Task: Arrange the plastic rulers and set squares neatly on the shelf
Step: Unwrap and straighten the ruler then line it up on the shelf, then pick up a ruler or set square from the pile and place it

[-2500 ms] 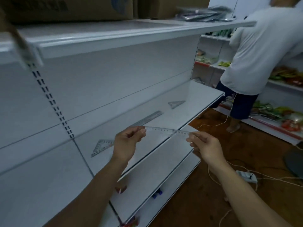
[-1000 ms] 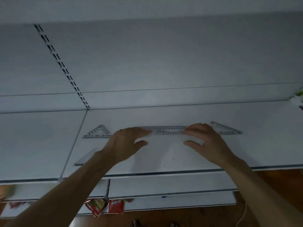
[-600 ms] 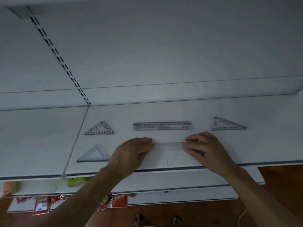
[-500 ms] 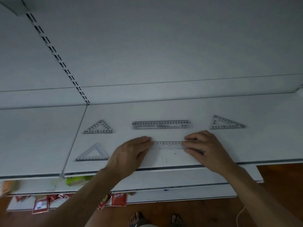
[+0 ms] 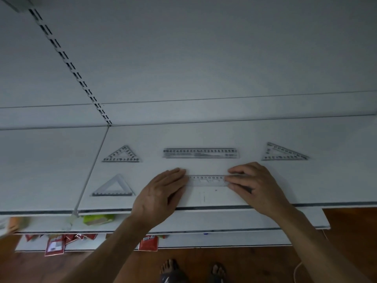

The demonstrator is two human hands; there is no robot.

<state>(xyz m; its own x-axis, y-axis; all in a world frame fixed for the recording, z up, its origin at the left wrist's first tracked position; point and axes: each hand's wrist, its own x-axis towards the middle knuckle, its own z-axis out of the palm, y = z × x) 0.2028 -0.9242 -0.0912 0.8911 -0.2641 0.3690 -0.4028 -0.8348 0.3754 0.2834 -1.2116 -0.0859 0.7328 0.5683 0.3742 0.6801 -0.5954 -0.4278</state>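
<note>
Dim, grey — soft, wide-angle bowing

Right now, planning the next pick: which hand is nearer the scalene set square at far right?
Right hand, just below-left of the scalene set square; left hand lies farther left.

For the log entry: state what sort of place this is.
Probably a small shop being stocked: white metal retail shelving with a slotted upright, packaged goods on the lower tiers, and rulers and set squares laid out in display rows.

I'm looking at a shop: white slotted retail shelving (image 5: 204, 135), with packaged goods (image 5: 53, 245) at 7 o'clock below.
</note>
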